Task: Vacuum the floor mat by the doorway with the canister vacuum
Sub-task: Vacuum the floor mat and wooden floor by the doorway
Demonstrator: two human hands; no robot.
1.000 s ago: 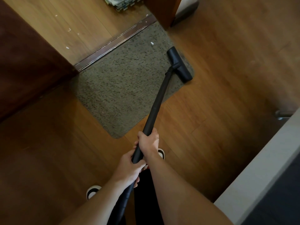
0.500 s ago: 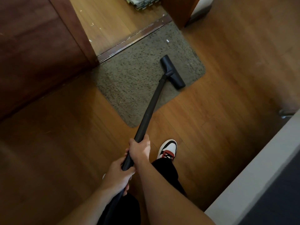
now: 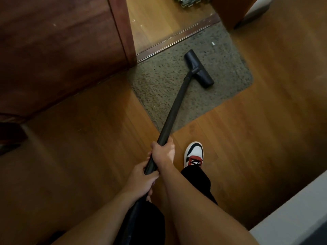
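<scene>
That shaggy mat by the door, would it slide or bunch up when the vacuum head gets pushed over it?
Probably floppy: the mat looks thin and soft-piled. It lies on smooth wood floor with nothing visibly anchoring it, so it may creep or wrinkle. The vacuum head resting on it might help pin it.

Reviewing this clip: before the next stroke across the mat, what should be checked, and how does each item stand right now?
1. Both hands on the wand: ok. The right hand grips the wand just above the left hand.
2. Vacuum head on the mat: ok, it lies flat near the middle.
3. Mat free of debris: not ok. A white scrap lies beyond the head, near the threshold strip.
4. Foot off the mat: ok. The shoe stands on the wooden floor, short of the mat's edge.
5. Suction running: cannot tell.
6. Canister placement: cannot tell, out of view.
</scene>
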